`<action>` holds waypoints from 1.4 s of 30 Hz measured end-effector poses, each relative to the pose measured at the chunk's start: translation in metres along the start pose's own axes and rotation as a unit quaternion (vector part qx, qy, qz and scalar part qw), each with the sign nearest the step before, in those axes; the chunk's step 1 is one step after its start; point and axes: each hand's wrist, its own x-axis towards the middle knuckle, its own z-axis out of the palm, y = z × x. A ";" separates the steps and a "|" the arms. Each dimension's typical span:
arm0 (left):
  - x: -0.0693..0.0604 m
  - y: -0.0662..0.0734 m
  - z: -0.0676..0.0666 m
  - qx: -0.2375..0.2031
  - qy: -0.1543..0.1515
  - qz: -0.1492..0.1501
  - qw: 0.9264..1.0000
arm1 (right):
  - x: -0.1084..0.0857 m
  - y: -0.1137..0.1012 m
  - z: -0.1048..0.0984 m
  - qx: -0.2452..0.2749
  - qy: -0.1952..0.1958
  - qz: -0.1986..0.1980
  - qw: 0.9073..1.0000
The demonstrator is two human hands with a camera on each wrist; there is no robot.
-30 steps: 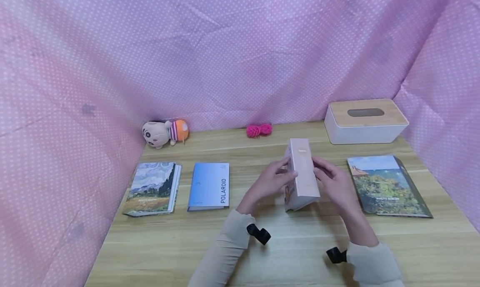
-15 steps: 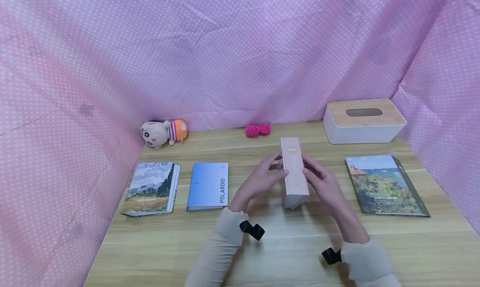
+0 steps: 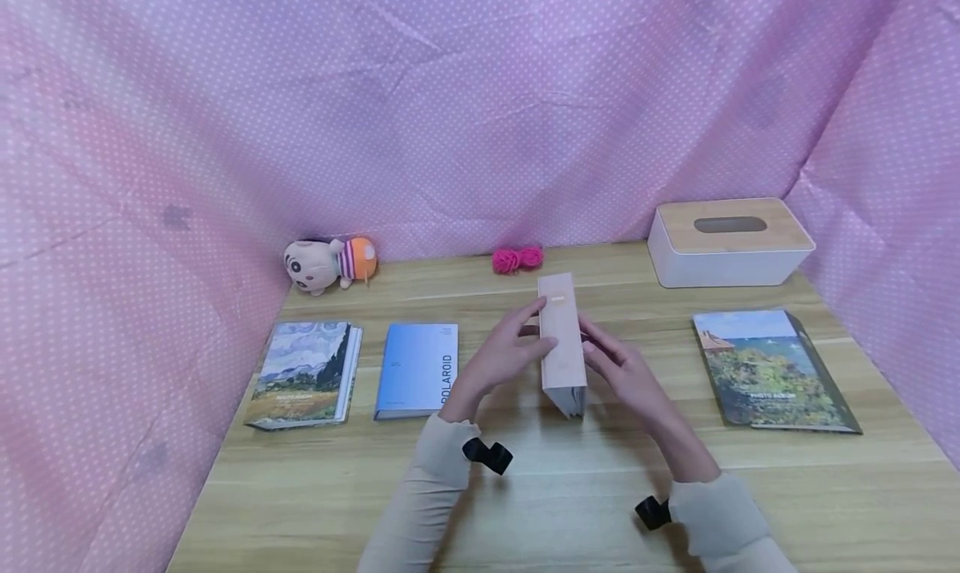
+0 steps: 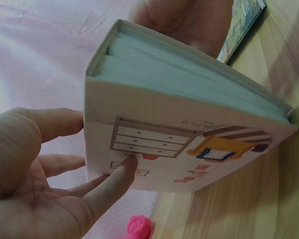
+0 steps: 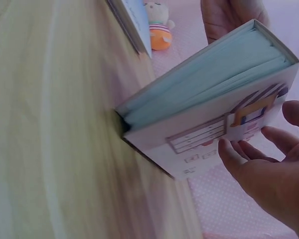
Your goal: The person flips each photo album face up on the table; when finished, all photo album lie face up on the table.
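Observation:
A thick pink photo album (image 3: 561, 340) stands on the wooden table with its spine up and its page edges toward me. My left hand (image 3: 501, 355) is at its left cover, thumb and a finger touching the spine's edge. In the left wrist view, fairly straight, spread fingers (image 4: 117, 181) of that hand touch the cover, which bears a drawn chest of drawers. From the other side, my right hand (image 3: 628, 379) touches the right cover. The right wrist view shows its spread fingertips (image 5: 229, 152) against the cover's drawings; neither hand wraps round the album.
Left of the hands lie a blue album (image 3: 416, 369) marked POLAROID and a landscape-covered album (image 3: 303, 373). Another painted album (image 3: 772, 369) is at right. Along the back sit a plush doll (image 3: 330, 265), pink yarn (image 3: 517, 259) and a tissue box (image 3: 731, 244).
The pink album has shifted left along the table and turned slightly, with both hands moving along at its sides. The other things stay where they were.

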 end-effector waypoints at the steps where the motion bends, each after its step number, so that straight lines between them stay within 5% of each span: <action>1: -0.001 0.000 -0.001 0.007 0.002 -0.002 1.000 | 0.001 0.001 0.001 -0.005 -0.004 -0.003 1.000; 22: -0.010 -0.012 -0.026 0.073 0.036 -0.032 0.996 | 0.005 0.018 0.018 -0.120 -0.036 0.084 0.989; 42: -0.017 -0.039 -0.027 0.032 0.011 -0.082 0.996 | 0.006 0.026 0.018 -0.209 -0.018 0.100 0.973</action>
